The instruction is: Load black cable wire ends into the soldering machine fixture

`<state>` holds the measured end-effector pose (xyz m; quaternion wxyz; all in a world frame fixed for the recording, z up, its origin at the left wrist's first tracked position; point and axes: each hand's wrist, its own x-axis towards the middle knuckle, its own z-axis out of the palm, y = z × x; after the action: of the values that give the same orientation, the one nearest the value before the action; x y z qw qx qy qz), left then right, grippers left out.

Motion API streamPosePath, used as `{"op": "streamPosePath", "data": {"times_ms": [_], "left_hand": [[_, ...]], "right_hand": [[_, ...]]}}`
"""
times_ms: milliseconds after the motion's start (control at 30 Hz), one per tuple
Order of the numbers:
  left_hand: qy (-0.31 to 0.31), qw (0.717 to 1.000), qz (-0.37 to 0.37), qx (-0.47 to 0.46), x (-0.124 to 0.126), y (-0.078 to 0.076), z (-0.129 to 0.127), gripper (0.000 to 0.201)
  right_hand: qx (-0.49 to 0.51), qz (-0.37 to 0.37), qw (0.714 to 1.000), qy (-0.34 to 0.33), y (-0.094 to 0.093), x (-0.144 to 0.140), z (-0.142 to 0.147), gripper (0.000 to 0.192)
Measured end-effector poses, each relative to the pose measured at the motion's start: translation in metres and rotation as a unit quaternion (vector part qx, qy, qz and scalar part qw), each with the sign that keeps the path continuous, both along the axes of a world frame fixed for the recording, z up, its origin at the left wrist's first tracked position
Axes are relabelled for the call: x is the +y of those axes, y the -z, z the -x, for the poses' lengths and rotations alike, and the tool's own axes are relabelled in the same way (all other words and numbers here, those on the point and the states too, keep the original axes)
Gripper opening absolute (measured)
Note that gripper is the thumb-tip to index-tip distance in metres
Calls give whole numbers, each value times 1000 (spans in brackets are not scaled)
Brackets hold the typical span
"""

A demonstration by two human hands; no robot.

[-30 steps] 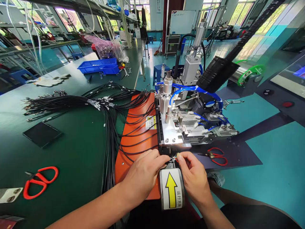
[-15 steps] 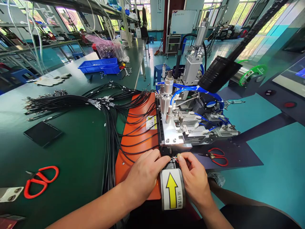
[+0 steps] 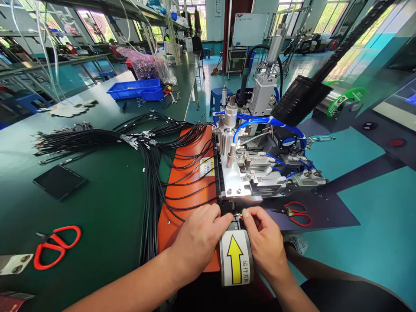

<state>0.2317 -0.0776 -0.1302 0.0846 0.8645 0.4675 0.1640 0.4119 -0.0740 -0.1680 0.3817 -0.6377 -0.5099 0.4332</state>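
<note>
My left hand (image 3: 198,236) and my right hand (image 3: 264,240) meet at the front of a small metal machine (image 3: 247,173) with blue air tubes. Between their fingertips they pinch the thin stripped wires at the end of a black cable (image 3: 238,215), just above a curved guard with a yellow arrow label (image 3: 234,258). The left hand rests on an orange plate (image 3: 188,182) crossed by several black cables. A big bundle of black cables (image 3: 97,141) fans out over the green bench to the left.
Red scissors (image 3: 56,247) lie at the near left, and a second red pair (image 3: 295,212) lies right of the machine. A dark square pad (image 3: 58,182) lies on the green bench. A blue tray (image 3: 136,90) and gloves (image 3: 66,110) sit further back.
Both hands stay pinched on the wire end at the machine's front; only the view has shifted slightly.
</note>
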Motion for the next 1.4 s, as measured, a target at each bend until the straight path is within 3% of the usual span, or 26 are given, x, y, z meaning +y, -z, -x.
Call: {"op": "streamPosePath", "data": {"times_ms": [767, 1400], "left_hand": [[-1, 999, -22, -37, -1, 6, 0, 21], [1, 999, -54, -4, -1, 1, -1, 23]], "right_hand": [[-5, -28, 1000, 7, 0, -5, 2, 36], [-21, -15, 1000, 5, -1, -3, 1, 36]]}}
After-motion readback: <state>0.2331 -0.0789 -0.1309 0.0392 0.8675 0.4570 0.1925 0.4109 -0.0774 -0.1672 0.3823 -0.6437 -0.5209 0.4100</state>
